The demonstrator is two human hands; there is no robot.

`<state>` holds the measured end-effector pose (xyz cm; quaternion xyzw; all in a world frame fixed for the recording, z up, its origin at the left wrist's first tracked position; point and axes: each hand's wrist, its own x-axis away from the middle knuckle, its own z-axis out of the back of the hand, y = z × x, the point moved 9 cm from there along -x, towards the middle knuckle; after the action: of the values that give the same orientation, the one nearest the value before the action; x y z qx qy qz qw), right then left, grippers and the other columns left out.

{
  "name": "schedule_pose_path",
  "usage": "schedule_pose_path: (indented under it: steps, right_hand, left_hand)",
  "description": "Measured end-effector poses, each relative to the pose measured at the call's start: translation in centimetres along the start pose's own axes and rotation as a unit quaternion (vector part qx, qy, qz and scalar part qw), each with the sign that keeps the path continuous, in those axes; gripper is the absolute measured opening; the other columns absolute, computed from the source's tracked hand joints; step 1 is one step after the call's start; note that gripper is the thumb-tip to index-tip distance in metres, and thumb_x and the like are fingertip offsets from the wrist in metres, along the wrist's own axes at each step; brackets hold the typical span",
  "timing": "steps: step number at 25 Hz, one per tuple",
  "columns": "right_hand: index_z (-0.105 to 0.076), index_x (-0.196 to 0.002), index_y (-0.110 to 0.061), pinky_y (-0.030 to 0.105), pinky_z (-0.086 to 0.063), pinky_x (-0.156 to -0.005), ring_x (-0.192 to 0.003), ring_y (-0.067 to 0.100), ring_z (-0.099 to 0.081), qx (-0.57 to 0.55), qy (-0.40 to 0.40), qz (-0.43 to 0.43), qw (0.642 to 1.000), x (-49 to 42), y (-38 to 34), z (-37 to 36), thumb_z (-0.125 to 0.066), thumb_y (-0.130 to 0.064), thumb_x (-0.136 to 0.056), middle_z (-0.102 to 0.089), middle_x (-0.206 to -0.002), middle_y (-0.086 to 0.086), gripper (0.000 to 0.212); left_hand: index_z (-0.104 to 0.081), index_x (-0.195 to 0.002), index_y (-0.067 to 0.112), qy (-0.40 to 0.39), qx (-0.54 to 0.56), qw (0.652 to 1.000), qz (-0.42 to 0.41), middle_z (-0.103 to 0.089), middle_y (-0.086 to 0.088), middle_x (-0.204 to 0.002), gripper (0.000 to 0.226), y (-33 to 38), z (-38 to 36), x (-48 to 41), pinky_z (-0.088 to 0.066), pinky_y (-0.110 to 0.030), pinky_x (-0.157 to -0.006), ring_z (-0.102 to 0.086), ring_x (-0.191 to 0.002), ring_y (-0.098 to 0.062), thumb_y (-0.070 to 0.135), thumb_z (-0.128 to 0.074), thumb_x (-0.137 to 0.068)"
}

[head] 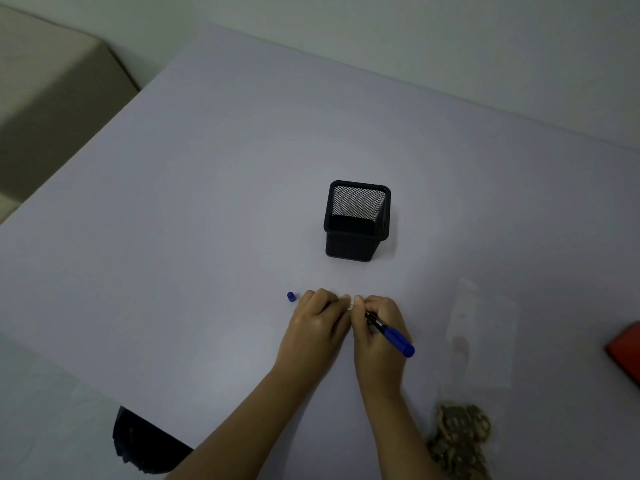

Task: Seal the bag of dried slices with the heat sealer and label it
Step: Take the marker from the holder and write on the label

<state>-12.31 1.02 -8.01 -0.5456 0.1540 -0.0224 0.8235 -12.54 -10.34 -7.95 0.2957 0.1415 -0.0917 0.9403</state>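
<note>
My right hand (375,327) grips a blue marker (393,336), whose blue end points back to the right. My left hand (317,320) sits beside it, fingers curled; both sets of fingertips pinch a small pale thing, perhaps a label (349,306), mostly hidden between them. The marker's blue cap (291,296) lies on the table just left of my left hand. A clear bag (479,334) lies flat at the right, with brown dried slices (460,438) gathered at its near end. A red object (627,351), perhaps the heat sealer, shows at the right edge.
A black mesh pen holder (356,221) stands upright behind my hands. The pale lavender table (207,202) spreads to the left and back. A dark object (145,441) sticks out at the table's near left edge. A beige seat (52,98) is at the far left.
</note>
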Motion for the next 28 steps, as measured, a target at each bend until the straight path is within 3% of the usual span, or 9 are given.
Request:
schedule_pose_path:
  steps: [5,11,17,28]
  right_hand:
    - [-0.051,-0.073,-0.008,0.014,-0.045,-0.055,-0.061,0.017,-0.050,-0.018,-0.005,-0.043,0.999,0.1,0.9,-0.2,-0.057,-0.017,-0.087,-0.055,-0.063,0.008,0.018]
    - [-0.048,-0.076,-0.018,0.013,-0.045,-0.058,-0.062,0.013,-0.051,-0.015,0.004,-0.007,1.000,0.0,0.0,0.0,-0.052,-0.024,-0.088,-0.052,-0.066,-0.001,0.014]
    - [-0.046,-0.076,-0.022,0.016,-0.045,-0.056,-0.061,0.014,-0.050,-0.009,-0.003,-0.011,1.000,0.0,0.1,-0.2,-0.050,-0.030,-0.089,-0.053,-0.066,0.002,0.016]
    - [-0.048,-0.076,-0.016,0.009,-0.043,-0.059,-0.063,0.013,-0.050,-0.001,0.005,0.004,1.000,0.0,-0.2,0.0,-0.052,-0.025,-0.088,-0.052,-0.066,0.001,0.016]
  left_hand:
    - [-0.072,-0.093,0.006,-0.001,-0.007,1.000,0.003,-0.065,-0.005,-0.079,0.029,-0.1,0.0,0.1,-0.038,-0.018,-0.079,-0.045,-0.079,-0.006,0.026,-0.054,-0.085]
    - [-0.073,-0.090,0.006,0.003,-0.011,1.000,-0.005,-0.066,-0.005,-0.078,0.029,0.1,0.0,0.0,-0.039,-0.020,-0.077,-0.044,-0.079,-0.006,0.026,-0.053,-0.085]
    - [-0.072,-0.091,0.006,0.000,-0.010,1.000,-0.010,-0.065,-0.005,-0.077,0.028,0.1,0.0,0.0,-0.038,-0.019,-0.076,-0.044,-0.078,-0.006,0.026,-0.053,-0.085]
    - [-0.072,-0.091,0.006,0.000,-0.006,1.000,-0.002,-0.065,-0.005,-0.078,0.027,-0.1,-0.1,0.1,-0.039,-0.019,-0.077,-0.045,-0.078,-0.006,0.025,-0.054,-0.085]
